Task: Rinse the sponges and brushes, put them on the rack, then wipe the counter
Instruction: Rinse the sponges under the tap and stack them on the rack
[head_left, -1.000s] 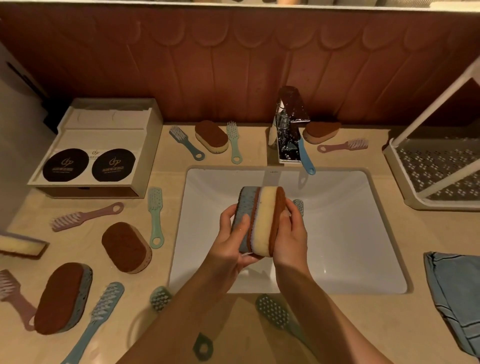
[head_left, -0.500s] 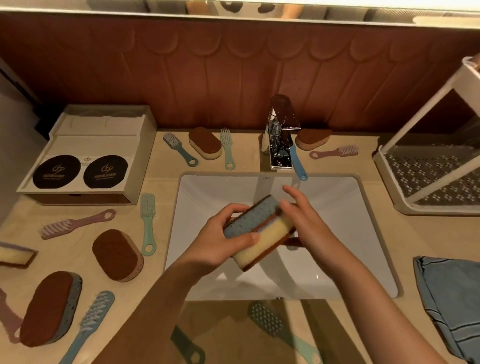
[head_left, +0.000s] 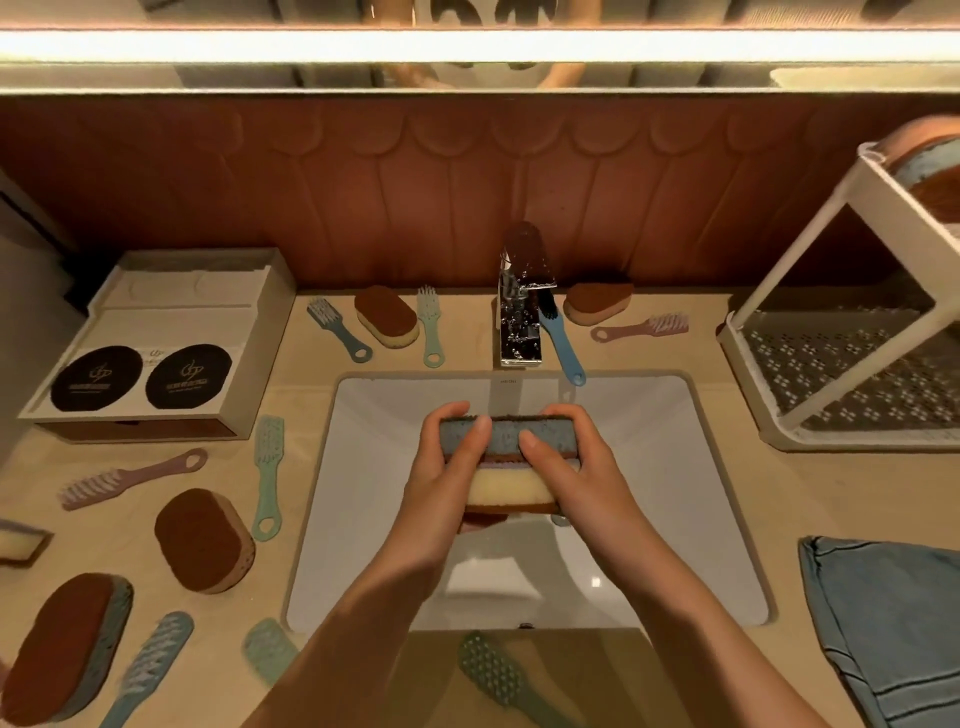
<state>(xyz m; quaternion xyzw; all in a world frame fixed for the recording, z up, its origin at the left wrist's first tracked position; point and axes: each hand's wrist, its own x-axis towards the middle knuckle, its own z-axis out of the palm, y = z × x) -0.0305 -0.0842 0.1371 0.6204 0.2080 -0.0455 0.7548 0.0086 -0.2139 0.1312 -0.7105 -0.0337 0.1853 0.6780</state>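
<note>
two sponges (head_left: 506, 435) (head_left: 511, 488) turned level between two hands (head_left: 441, 480) (head_left: 582, 470).

Warm, low light. White basin (head_left: 374, 519) sunk in a beige stone bench (head_left: 753, 519). Behind the basin: chrome tap (head_left: 521, 312), then a red-brown wall panel (head_left: 415, 197) with scalloped relief. Above the basin, higher: bright light strip (head_left: 467, 45), mirror (head_left: 675, 13) over it.

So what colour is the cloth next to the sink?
The cloth is blue with dark stripes; head view.

Forearms extended, left hand (head_left: 441, 480) and right hand (head_left: 579, 473) grip the sponges (head_left: 508, 489) (fingers (head_left: 451, 410) seemingly curled behind).
</note>
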